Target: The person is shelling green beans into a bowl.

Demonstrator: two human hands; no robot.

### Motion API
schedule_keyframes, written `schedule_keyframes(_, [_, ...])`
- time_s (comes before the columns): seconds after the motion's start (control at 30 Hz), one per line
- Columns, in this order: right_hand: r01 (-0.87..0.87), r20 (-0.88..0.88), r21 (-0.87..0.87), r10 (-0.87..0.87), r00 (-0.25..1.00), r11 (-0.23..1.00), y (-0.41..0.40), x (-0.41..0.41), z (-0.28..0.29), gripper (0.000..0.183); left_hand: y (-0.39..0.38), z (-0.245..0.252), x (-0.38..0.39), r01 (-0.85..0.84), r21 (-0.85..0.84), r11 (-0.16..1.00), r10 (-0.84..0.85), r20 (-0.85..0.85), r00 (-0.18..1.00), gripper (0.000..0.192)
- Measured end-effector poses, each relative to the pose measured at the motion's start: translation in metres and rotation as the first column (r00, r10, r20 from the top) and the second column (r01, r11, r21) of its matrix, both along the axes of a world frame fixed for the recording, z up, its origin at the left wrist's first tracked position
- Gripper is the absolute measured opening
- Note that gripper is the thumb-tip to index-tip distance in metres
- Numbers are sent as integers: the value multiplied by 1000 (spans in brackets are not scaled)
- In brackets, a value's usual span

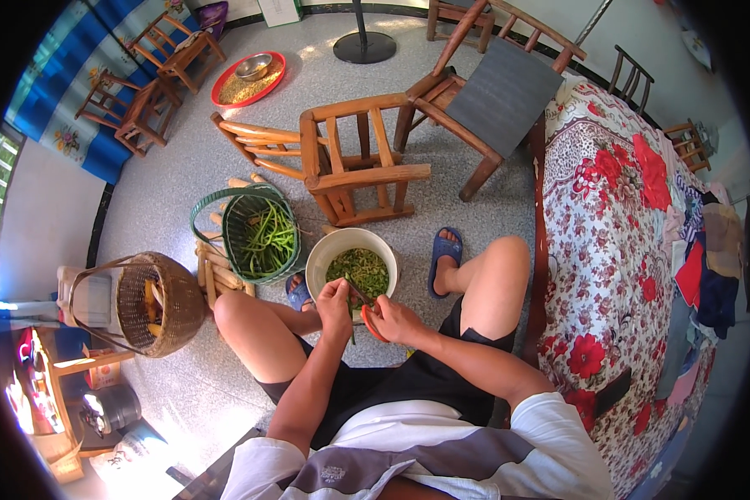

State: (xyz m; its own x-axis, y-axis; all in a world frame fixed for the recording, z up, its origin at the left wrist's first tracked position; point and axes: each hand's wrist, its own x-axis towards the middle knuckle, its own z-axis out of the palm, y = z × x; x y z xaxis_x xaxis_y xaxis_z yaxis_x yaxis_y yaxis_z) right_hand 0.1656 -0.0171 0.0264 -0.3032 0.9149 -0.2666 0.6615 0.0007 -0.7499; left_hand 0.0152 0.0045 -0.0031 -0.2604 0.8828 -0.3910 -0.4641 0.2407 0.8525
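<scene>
My left hand [335, 306] pinches green bean pods [352, 337] over the near rim of a white bucket [315, 265]. In my right hand [397, 320] is a pair of scissors [371, 323] with orange handles. Their blades point up and left, close to the fingers of my left hand. Chopped green pieces [357, 269] lie in the bucket, which stands on the floor between my legs. Left of the bucket, a dark green woven basket [229, 240] with a raised handle holds long green beans [265, 240].
Corn cobs [222, 275] lie around the green basket. A wicker basket [187, 306] stands by my left knee. A wooden chair [365, 169] lies tipped beyond the bucket, beside another chair [500, 94]. The bed [594, 250] borders my right. Farther off sits a red tray [280, 78] of grain.
</scene>
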Motion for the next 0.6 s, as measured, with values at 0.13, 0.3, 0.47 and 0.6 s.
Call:
schedule_keyframes(0.13, [5,24,-14,-4,1000,1000,0,-1,0,37,-1,-1,2,-24,4,1000,24,10,1000,12])
schedule_keyframes(0.3, [-15,4,-16,15,1000,1000,0,1,3,35,-1,1,2,-19,12,1000,19,9,1000,13])
schedule_keyframes(0.47, [-40,-17,7,40,999,999,-1,2,4,35,-1,1,1,-13,-17,1000,12,-28,1000,13])
schedule_keyframes(0.6, [-43,-26,32,44,999,999,-3,2,4,35,-1,5,4,0,-28,1000,-2,-78,997,14])
